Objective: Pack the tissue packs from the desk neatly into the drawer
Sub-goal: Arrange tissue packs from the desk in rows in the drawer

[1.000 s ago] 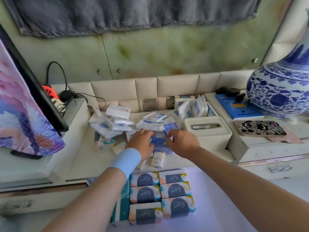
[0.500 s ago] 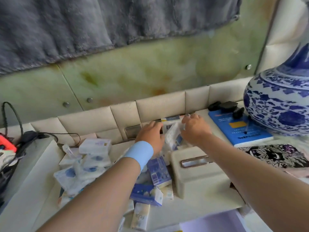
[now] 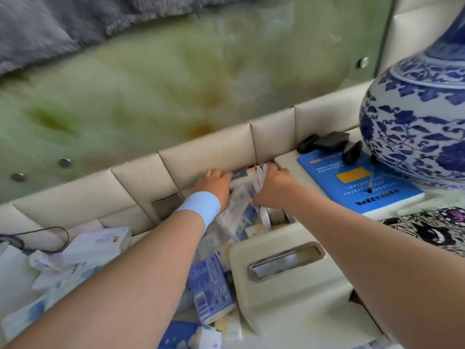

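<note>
Many loose packs (image 3: 83,250) are noted at eight o'clock from the hands, heaped untidily on the desk (image 3: 285,159), with a cable (image 3: 50,230) trailing past them. One blue pack (image 3: 212,285) is seen lying label up at six o'clock from the left hand (image 3: 214,187).

The left hand, marked by a pale blue wristband, is pressed to the left side of a row of standing packs (image 3: 240,207) against the padded back wall, its fingers curled over the far end. The right hand (image 3: 274,188) is closed on the same row from three o'clock, fingers wrapped round the wrappers. The row is thus clamped between both hands, not yet lifted clear as far as can be judged.

A cream tissue box (image 3: 289,280) is set at six o'clock from the right hand; a blue pad (image 3: 357,182) and a blue-and-white vase (image 3: 415,122) stand at three o'clock.

Progress: the drawer is out of view, so what has been packed cannot be told. Much is judged left: the gripped row is to be carried over, and the whole left-hand heap is untouched.
</note>
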Action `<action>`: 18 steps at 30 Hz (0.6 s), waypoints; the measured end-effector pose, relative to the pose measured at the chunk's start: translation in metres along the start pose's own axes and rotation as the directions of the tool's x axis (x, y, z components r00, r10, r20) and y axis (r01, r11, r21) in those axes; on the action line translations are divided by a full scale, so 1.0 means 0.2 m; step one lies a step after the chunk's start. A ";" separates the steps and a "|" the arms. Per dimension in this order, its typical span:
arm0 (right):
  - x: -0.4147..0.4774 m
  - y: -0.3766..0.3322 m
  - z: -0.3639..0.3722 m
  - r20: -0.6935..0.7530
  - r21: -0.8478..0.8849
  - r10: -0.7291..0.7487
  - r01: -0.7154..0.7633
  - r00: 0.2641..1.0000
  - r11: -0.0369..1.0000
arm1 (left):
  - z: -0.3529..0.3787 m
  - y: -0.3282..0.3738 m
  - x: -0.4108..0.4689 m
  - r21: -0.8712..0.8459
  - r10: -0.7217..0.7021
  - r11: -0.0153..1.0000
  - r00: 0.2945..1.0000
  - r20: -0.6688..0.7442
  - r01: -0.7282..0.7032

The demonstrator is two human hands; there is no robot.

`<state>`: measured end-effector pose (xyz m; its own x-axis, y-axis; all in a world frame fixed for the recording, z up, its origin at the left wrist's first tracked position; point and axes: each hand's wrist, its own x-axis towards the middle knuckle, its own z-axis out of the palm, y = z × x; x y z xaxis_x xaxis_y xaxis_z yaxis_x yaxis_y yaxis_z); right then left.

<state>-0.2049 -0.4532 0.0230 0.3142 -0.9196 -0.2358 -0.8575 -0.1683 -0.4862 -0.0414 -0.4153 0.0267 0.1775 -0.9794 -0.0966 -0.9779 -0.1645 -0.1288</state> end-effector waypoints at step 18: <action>-0.07 0.01 -0.11 0.010 0.032 -0.068 0.068 0.998 0.997 | -0.01 0.00 0.03 0.115 -0.053 0.991 0.994 -0.091 0.063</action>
<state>-0.2201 -0.4478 0.0444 0.3764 -0.9022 -0.2108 -0.8208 -0.2192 -0.5274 -0.0406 -0.4208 0.0277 0.2180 -0.9759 0.0009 -0.9457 -0.2115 -0.2468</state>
